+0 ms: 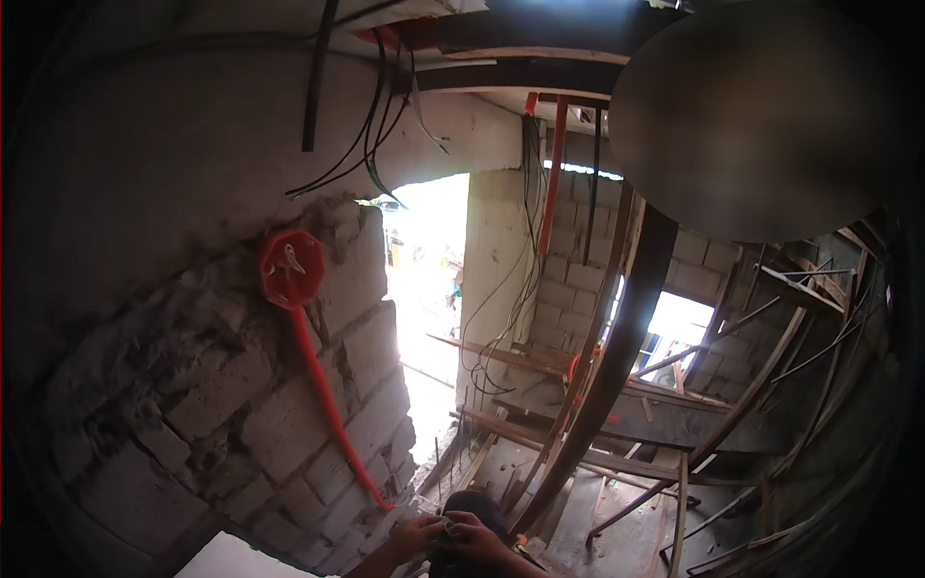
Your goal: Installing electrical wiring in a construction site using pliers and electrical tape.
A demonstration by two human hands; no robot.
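Pinching a small, pale piece [449,526], too blurred to identify, I hold my left hand [416,538] and right hand [478,542] together; up-left of them, the red flexible tube [326,390] already meets the red octagonal box [292,270], while thin pale strands [421,502] lie loose.

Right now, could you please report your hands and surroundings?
Left hand, right hand together, small item between, unclear. Red conduit on left wall. Slanted beam, right.

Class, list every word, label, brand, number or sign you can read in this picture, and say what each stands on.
No readable text anywhere.
Red octagonal box and orange conduit: no lettering visible.
Too small to tell: anything between the left hand and right hand.
Too glaring to read: anything beyond the doorway.
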